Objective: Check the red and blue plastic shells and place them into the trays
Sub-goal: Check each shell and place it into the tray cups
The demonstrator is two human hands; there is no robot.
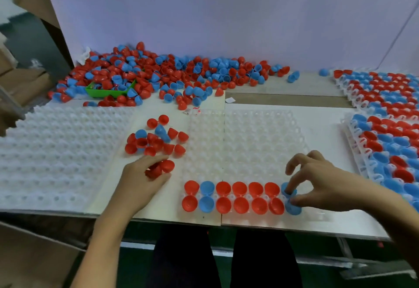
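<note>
The right hand (317,181) pinches a blue shell (292,206) at the end of the near rows in the clear tray (249,142), while the left hand (145,178) curls its fingers round red shells (162,167) just beside the tray, near a small loose cluster (156,139).

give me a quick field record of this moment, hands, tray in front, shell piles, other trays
left hand: grips red shells, beside the small pile
right hand: fingertips on blue shells at the right end of the filled rows
front tray: clear, two near rows filled, mostly red with blue; the rest empty
small pile: mostly red, left of the front tray
big pile: red and blue, at the back, around a green bin
filled trays: far right
empty trays: far left
</note>
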